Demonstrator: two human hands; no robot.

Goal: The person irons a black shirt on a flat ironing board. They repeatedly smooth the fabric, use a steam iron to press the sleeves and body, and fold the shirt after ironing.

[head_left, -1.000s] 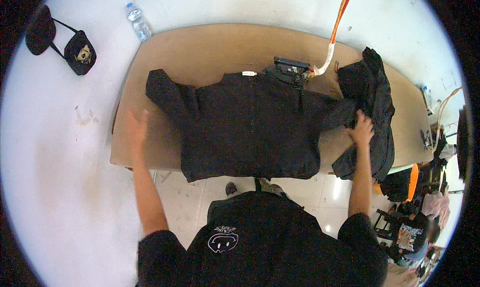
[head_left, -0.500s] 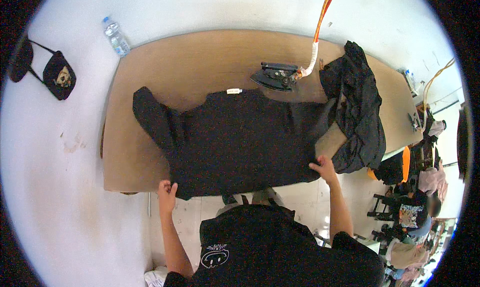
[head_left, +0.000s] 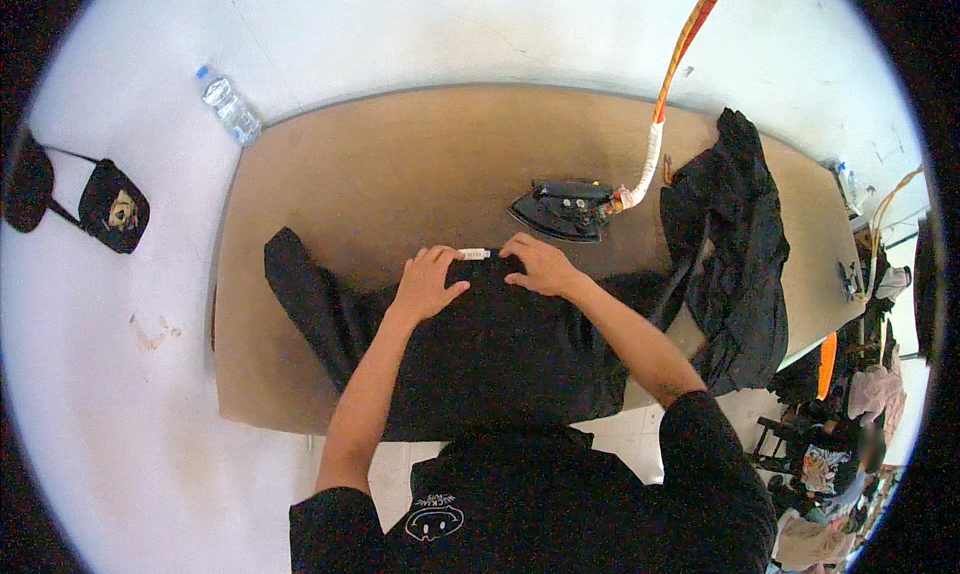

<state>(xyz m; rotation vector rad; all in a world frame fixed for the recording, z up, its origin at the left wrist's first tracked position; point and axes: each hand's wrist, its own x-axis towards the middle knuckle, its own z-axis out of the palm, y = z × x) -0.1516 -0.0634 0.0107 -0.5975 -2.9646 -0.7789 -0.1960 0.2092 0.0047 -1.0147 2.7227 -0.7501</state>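
A black long-sleeved cloth shirt (head_left: 500,349) lies spread flat on a brown wooden table (head_left: 400,174), collar toward the far edge, with a small white neck label (head_left: 474,254) showing between the two hands. The left hand (head_left: 428,282) rests palm-down on the collar area just left of the label, fingers spread and flat, gripping nothing. The right hand (head_left: 540,264) presses on the collar just right of the label, fingers slightly curled onto the fabric; whether it pinches the cloth cannot be told. One sleeve (head_left: 305,294) stretches out to the left. Beyond the collar sits a dark flat iron (head_left: 562,209) with a wrapped orange-and-white cord (head_left: 668,84). A second black garment (head_left: 735,244) lies heaped at the right. A clear plastic bottle (head_left: 228,106) lies on the floor.
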